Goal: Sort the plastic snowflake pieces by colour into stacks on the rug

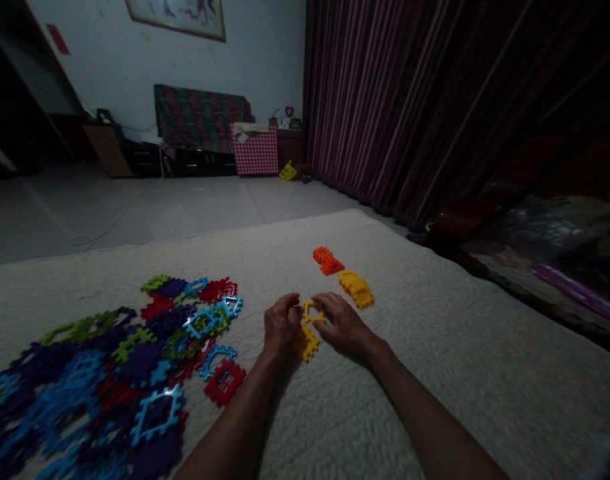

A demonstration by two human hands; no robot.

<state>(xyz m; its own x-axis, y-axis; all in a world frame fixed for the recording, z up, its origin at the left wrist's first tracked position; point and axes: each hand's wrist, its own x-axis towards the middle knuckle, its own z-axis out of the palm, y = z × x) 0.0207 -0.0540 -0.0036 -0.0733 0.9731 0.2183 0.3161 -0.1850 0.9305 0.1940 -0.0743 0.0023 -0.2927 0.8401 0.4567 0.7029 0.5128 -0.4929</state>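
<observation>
Pieces first, from the left?

Yes, a spread pile of toothed plastic pieces (139,363) in purple, blue, green and red, well to the left of the left hand's fingers. A red one with a windowed middle (225,382) lies at its near right edge

And the left hand (282,325)?

Its forearm slants up and to the right, the back of the hand turned outward. The fingers are curled in, their tips close by the left edge of a yellow frame (307,311). I cannot tell whether they grip it

Where is that frame exactly?

Between the two hands' fingertips, with its opening showing. Another yellow piece (307,343) sits just nearer than the frame, beside the left palm and partly hidden by that hand

Then the right hand (345,325)?

Its forearm comes in from the lower right, palm down. The fingers are bent over the frame's far right side with the thumb at its near side, a narrow pinch that has hold of the frame

Anything past those fingers?

An orange stack (327,260) beyond them, and a yellow stack (355,288) beyond and to their right, all on the pale quilted cover (345,420)
</observation>
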